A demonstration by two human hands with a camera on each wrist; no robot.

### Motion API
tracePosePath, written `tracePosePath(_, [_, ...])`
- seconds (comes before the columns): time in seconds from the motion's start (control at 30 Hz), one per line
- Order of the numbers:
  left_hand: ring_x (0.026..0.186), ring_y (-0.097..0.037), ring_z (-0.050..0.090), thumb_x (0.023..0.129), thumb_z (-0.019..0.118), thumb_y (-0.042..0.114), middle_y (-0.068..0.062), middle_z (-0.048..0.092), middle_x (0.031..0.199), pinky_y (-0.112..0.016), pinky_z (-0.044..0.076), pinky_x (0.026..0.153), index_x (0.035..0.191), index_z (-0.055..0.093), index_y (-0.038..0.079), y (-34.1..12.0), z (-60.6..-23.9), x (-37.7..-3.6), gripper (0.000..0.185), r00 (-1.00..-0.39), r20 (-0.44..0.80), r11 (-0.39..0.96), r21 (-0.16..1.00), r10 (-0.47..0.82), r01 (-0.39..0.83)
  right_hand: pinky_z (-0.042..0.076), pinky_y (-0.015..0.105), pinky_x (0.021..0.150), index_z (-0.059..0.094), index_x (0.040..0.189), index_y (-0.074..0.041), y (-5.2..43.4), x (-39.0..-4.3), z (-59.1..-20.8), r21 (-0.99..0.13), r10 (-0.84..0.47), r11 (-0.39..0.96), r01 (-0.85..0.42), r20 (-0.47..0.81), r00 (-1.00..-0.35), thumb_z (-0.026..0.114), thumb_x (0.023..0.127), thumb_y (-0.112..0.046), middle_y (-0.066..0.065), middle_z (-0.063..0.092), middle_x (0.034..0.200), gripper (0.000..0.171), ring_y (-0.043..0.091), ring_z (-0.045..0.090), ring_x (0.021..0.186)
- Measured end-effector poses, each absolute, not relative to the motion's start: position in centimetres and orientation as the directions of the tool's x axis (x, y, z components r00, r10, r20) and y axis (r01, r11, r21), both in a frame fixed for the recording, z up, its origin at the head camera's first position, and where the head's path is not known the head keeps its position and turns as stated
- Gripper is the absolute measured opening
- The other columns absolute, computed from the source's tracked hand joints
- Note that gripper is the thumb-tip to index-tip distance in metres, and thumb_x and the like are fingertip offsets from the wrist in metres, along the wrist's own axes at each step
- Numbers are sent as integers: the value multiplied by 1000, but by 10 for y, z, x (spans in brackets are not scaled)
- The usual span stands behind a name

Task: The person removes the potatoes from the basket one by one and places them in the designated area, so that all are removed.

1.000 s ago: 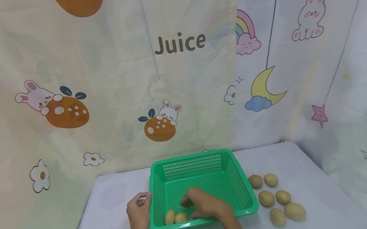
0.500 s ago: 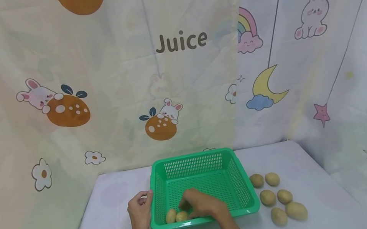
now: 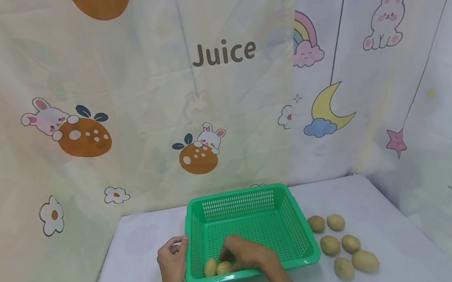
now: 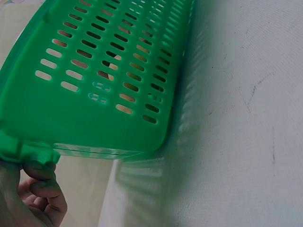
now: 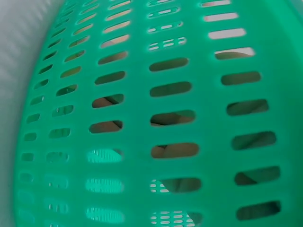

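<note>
Inside the green basket [image 3: 246, 226], the right hand [image 3: 247, 254] curls its grip over a potato I cannot see beneath the fingers, beside two potatoes [image 3: 217, 267] at the near-left corner. Potatoes seem firm, fairly heavy and rounded, so a full wrap round the middle suits them. The left hand [image 3: 172, 261] pinches the basket's left rim, thumb on top, steadying the light, stiff plastic. Six more potatoes [image 3: 342, 244] lie on the worktop [image 3: 137, 248] just right of the basket.
</note>
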State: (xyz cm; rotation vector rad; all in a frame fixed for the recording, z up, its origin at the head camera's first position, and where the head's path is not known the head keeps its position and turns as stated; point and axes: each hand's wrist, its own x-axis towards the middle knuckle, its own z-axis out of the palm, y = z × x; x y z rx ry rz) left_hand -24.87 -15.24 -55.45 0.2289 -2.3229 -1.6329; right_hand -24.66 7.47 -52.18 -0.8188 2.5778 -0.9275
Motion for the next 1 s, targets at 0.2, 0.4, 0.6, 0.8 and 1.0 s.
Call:
tracePosePath(0.2, [53,-11,61,108,70,22,-7,73,67,-23,52,52,112,78,-6,-152,-554,-248,30,-945,152,342,939,-289,47,60,16,77,87,106,-8,73,-248,-526,-640,-592,642,-423,-63,-803,99,74,-1,-3,85,96,34,-2,74,83])
tracePosePath(0.4, [51,-11,59,108,70,22,-6,71,64,-23,50,50,111,79,-6,-152,-554,-248,29,-944,155,342,939,-292,48,60,17,78,87,103,-9,73,-247,-525,-626,-592,650,-430,-63,-803,99,74,-2,-3,85,95,33,-2,73,83])
tracePosePath(0.6, [51,-12,60,108,70,21,-6,71,64,-23,51,50,111,78,-7,-151,-553,-248,29,-944,156,343,938,-290,50,58,16,75,88,101,-10,74,-246,-525,-625,-615,636,-452,-58,-786,96,75,3,-5,83,90,30,-2,70,80])
tracePosePath(0.8, [51,-14,63,109,68,20,-6,72,65,-23,53,50,112,78,-8,-151,-554,-250,30,-946,136,344,939,-293,28,56,18,70,86,95,-8,75,-244,-522,-644,-610,627,-439,-54,-790,92,77,4,-6,79,83,22,-1,64,73])
tracePosePath(1.0, [52,-14,64,109,68,21,-6,73,66,-23,53,51,112,78,-7,-152,-554,-250,30,-947,127,342,939,-294,20,55,20,68,84,89,-8,76,-242,-520,-650,-579,649,-396,-85,-811,92,80,1,-6,75,80,15,0,58,71])
